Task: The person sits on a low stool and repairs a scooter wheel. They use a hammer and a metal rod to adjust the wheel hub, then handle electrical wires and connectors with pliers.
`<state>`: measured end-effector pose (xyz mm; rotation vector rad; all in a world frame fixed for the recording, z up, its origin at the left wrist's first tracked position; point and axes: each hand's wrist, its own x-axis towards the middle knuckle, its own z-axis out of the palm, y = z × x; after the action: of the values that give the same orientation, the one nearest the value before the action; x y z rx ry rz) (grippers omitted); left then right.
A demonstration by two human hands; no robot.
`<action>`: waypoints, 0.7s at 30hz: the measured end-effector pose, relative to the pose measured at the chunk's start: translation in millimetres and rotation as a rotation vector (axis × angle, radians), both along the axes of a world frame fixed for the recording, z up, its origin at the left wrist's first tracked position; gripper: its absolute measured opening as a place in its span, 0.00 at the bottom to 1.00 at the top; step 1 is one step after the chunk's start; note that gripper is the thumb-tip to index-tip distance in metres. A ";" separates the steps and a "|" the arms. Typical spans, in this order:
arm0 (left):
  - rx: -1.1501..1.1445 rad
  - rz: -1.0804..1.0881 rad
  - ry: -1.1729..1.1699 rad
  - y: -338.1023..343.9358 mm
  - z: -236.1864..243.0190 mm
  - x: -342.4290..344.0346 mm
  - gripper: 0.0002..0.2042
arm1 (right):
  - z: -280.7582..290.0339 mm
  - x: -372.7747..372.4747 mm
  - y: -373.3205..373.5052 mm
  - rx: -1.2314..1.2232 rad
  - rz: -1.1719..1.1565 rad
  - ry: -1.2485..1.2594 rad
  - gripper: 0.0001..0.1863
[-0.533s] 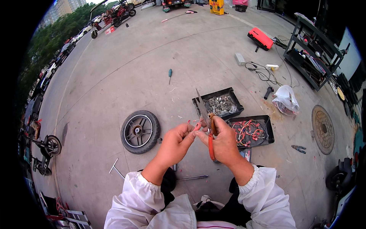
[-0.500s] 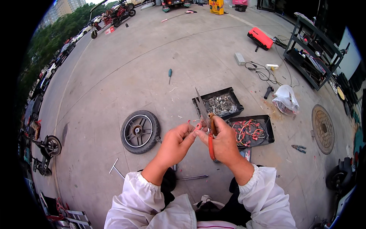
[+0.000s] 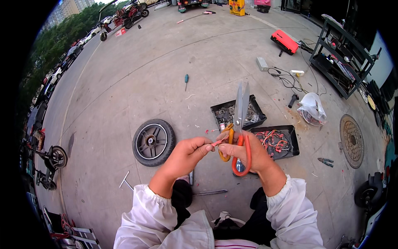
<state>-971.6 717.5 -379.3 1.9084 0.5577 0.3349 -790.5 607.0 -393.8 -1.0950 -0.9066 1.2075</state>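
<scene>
Between the closed fingertips of my left hand (image 3: pixel 184 157) is a short red wire piece (image 3: pixel 216 143); its far end reaches my right thumb and fingers. My right hand (image 3: pixel 258 154) is closed around large scissors (image 3: pixel 239 108), one loop handle red and the other yellow-orange. The scissors' blades point away from me and stand slightly apart, clear of the wire piece. Just beyond my hands lies a black tray of small metal parts (image 3: pixel 260 120). To its right, nearer me, a second black tray (image 3: pixel 292 139) holds a tangle of red wires (image 3: pixel 271 141).
A spoked wheel with a tire (image 3: pixel 169 143) lies left of my hands. A T-handle wrench (image 3: pixel 124 178) and a metal bar (image 3: pixel 211 192) are on the concrete nearby. Farther off are a screwdriver (image 3: pixel 186 79), pliers (image 3: pixel 326 161), a plastic bag (image 3: pixel 311 108) and a shelf cart (image 3: pixel 327 68).
The scissors have turned in my right hand, from the blades tilting left to pointing straight ahead, with both loops now showing. My right hand has shifted slightly right; the red piece stays pinched.
</scene>
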 end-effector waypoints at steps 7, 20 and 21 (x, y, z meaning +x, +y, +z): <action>0.003 -0.042 0.008 -0.1 3.0 -1.5 0.11 | -4.0 -4.4 -1.8 -0.081 -0.006 0.081 0.11; 0.254 0.201 -0.157 -16.5 -18.5 17.2 0.07 | -31.8 -24.7 10.7 -0.195 -0.006 0.836 0.08; 0.193 0.254 -0.140 -22.3 -20.9 21.0 0.08 | -31.9 -29.0 11.3 -0.209 -0.016 0.876 0.08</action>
<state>-950.6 695.2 -400.2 1.9812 0.6962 0.7029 -819.5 618.3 -425.7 -0.6056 -0.0972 1.5910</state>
